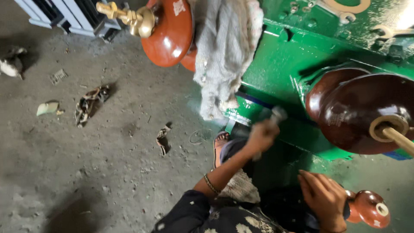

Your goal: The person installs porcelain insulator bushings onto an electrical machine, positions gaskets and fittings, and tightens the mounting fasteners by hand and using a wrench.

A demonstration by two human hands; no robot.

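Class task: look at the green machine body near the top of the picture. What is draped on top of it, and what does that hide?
A grey-white cloth hangs over the green machine body, beside a red-brown insulator. The cloth covers that edge of the body, so what lies beneath it cannot be seen.

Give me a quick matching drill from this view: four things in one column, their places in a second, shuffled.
Things:
1. grey cloth
2. left hand
3. right hand
4. brass fitting

Places:
A. on a small brown insulator, bottom right
B. top left, on the end of a red-brown insulator
C. draped over the green housing
D. raised before the green housing, blurred

Pairs: 1-C, 2-D, 3-A, 4-B
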